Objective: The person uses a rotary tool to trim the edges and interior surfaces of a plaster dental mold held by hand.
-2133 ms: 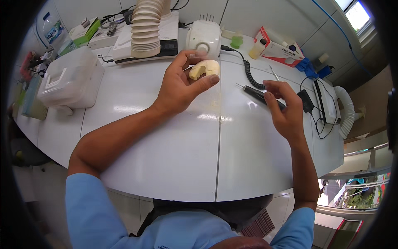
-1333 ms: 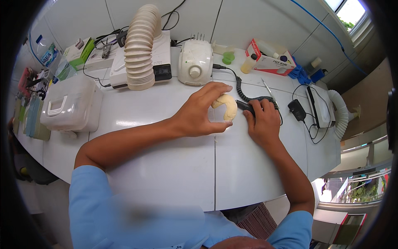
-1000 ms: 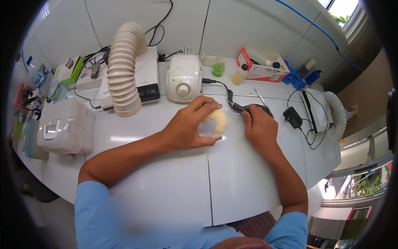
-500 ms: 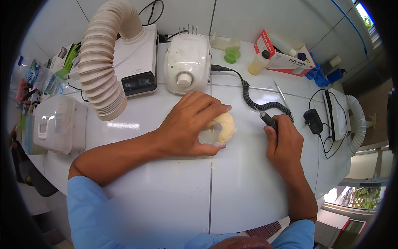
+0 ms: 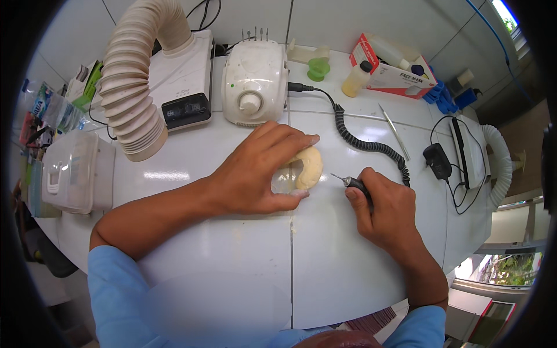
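Observation:
My left hand (image 5: 246, 174) is closed on a pale yellow, horseshoe-shaped dental model (image 5: 314, 167), gripping it between thumb and fingers just above the white table. The fingers hide part of its left side. To the right, my right hand (image 5: 386, 209) is wrapped round a dark rotary handpiece (image 5: 357, 185). A thin metal bur (image 5: 337, 176) sticks out of its tip, pointing left at the model, with a small gap between them. Behind the hands stands the white control box (image 5: 253, 87) with a round knob, and a coiled black cord (image 5: 362, 143) runs from it towards my right hand.
A ribbed hose (image 5: 130, 95) arches over a white unit (image 5: 194, 75) at the left, beside a clear plastic box (image 5: 78, 171). A slim metal tool (image 5: 394, 132), a yellowish bottle (image 5: 357, 79), a green cup (image 5: 318, 69) and a cardboard box (image 5: 400, 81) are at the back right.
My right hand has come left and slightly down, bringing the handpiece closer to the model; its bur now points left. My left hand keeps its hold. The whole view has shifted slightly.

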